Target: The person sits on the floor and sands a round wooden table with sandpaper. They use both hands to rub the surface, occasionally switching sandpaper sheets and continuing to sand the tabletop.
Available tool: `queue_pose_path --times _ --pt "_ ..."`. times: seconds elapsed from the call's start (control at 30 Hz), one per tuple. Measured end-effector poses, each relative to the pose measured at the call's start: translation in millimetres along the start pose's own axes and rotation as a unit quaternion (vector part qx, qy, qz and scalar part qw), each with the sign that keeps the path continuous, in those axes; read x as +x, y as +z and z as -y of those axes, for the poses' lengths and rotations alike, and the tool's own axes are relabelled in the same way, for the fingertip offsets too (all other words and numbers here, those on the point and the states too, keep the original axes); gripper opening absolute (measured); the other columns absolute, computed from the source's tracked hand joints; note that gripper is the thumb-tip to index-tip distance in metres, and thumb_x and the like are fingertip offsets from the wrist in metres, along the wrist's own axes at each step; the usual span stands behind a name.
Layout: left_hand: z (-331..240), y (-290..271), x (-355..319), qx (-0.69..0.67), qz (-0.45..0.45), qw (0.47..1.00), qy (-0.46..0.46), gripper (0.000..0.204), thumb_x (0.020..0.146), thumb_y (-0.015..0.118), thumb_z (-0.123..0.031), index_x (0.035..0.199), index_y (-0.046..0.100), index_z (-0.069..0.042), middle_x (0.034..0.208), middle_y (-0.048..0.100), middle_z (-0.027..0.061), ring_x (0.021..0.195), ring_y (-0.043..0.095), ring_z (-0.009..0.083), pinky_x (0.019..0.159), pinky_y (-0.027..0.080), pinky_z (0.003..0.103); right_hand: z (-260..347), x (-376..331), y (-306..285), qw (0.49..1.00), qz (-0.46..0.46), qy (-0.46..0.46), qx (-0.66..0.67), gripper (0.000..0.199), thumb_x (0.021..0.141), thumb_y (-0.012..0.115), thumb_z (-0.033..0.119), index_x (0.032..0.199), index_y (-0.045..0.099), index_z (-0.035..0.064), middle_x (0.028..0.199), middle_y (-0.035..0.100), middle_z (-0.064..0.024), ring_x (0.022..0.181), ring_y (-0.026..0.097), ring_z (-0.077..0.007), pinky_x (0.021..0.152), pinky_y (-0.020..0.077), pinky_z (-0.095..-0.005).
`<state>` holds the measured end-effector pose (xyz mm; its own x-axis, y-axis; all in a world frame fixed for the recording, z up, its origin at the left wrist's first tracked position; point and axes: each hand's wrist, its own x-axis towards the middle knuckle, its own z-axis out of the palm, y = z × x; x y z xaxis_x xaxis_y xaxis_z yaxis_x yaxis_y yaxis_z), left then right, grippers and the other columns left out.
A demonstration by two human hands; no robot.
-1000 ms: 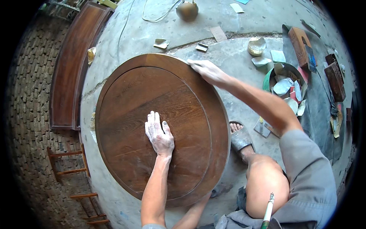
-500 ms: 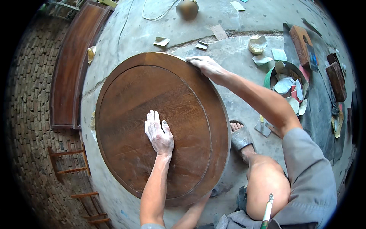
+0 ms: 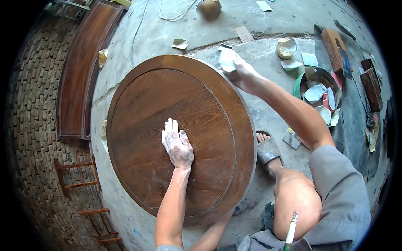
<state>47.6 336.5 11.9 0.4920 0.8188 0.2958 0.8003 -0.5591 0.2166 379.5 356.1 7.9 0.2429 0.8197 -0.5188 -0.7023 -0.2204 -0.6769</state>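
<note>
A round dark-brown wooden tabletop, with a ring groove inside its rim, is tilted in front of me. Flat on its middle lies my left hand, dusted white, fingers stretched out and nothing held. My right hand is just off the far right edge of the top, its fingers closed on a pale piece of sandpaper. The sheet looks bent in the grip. Whether it touches the rim I cannot tell.
A green-rimmed tub of used sheets stands at the right, near a pale round pot and a wooden block. A long wooden panel lies at the left by brick paving. My sandalled foot is beside the tabletop; a lit cigarette shows below.
My right hand has lifted away from the rim and turned, bringing the pale sandpaper into sight. My left hand stays flat on the tabletop. The whole view has shifted slightly.
</note>
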Motion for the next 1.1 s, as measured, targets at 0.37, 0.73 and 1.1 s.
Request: queue_pose_path --times 0.37,0.73,1.1 --pt "-4.4 3.5 2.5 -0.008 -0.002 1.0 0.006 0.045 0.11 0.042 -0.024 0.146 0.052 0.001 0.156 0.048 0.018 0.148 0.04 0.034 0.124 0.025 0.05 -5.3 -2.4 -24.5 0.999 0.02 -0.002 0.034 0.045 0.112 0.028 0.045 0.136 0.052 0.0152 0.11 0.067 -0.0055 0.098 0.061 -0.0168 0.093 0.0485 -0.038" --pt "-2.8 0.0 1.2 -0.003 -0.006 1.0 0.0 0.045 0.11 0.041 -0.025 0.145 0.053 0.001 0.155 0.049 0.0182 0.148 0.04 0.0343 0.124 0.026 0.05 -5.5 -60.0 -45.9 0.984 -0.002 -0.118 -0.132 0.05 0.11 0.034 0.025 0.154 0.037 0.0019 0.154 0.047 -0.018 0.132 0.053 -0.0253 0.102 0.0534 -0.0446" --pt "-2.3 -4.8 -2.3 0.011 -0.003 1.0 -0.006 0.045 0.11 0.042 -0.025 0.146 0.052 0.001 0.155 0.049 0.0181 0.148 0.04 0.0339 0.123 0.027 0.05 -55.3 -92.0 -46.9 0.81 0.068 -0.375 -0.446 0.047 0.099 0.048 -0.002 0.145 0.048 -0.0091 0.144 0.053 -0.0328 0.137 0.052 -0.0433 0.116 0.0413 -0.0427"
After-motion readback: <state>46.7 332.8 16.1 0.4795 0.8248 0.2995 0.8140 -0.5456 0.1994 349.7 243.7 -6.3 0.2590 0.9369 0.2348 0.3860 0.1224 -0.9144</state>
